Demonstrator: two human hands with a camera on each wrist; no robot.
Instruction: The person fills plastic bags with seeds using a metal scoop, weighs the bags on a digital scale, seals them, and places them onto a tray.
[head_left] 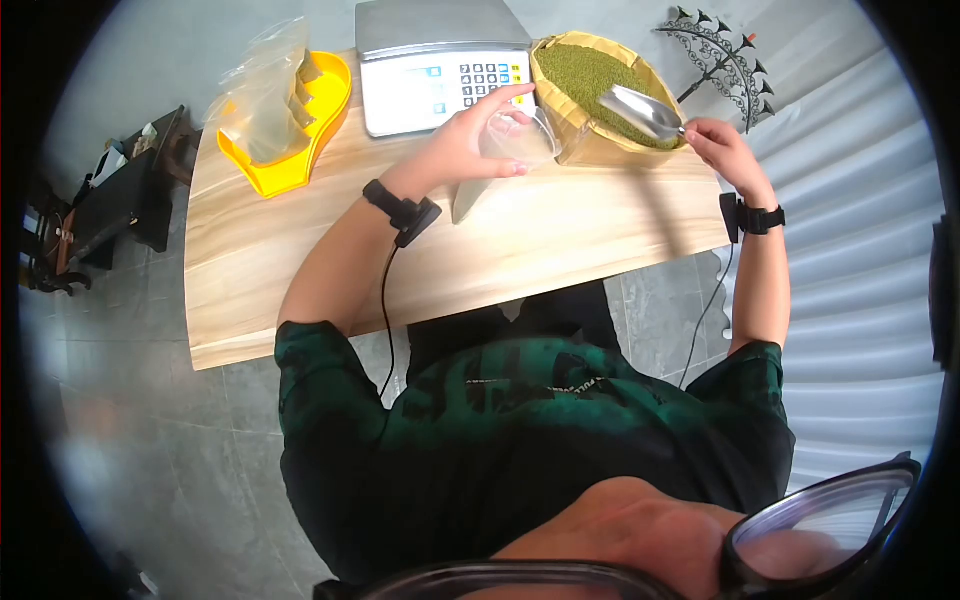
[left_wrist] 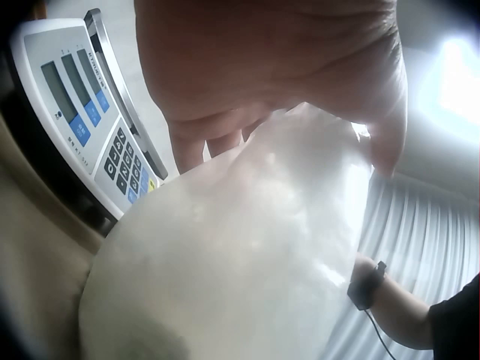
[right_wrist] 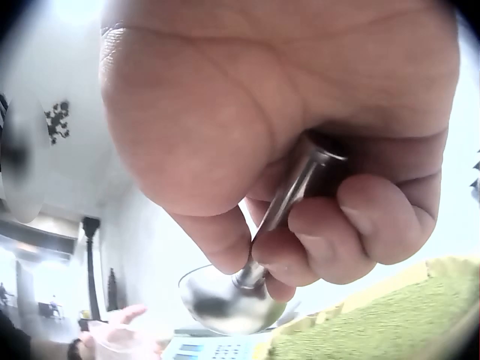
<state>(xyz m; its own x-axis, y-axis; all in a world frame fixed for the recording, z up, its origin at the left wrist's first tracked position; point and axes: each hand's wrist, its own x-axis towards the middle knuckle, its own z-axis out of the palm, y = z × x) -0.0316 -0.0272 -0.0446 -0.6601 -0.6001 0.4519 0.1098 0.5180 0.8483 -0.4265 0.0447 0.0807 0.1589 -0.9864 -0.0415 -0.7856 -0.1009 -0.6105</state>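
Note:
In the head view the left hand (head_left: 462,148) holds a clear plastic bag (head_left: 535,140) by its mouth, thumb and fingers spread around the rim; in the left wrist view the bag (left_wrist: 232,240) hangs below the hand (left_wrist: 277,67). The right hand (head_left: 727,155) grips the handle of a metal scoop (head_left: 645,112) over a paper sack (head_left: 590,150) of green granules (head_left: 590,78). From the right wrist, curled fingers (right_wrist: 330,232) wrap the scoop's handle, with its bowl (right_wrist: 229,304) beyond them. How much the scoop holds cannot be told.
A white scale (head_left: 410,92) with a keypad and metal platform stands behind the left hand. At the table's left, a yellow tray (head_left: 283,180) holds clear plastic bags (head_left: 262,115). The wooden table (head_left: 300,260) has a curved left side. A white curtain (head_left: 850,230) hangs at the right.

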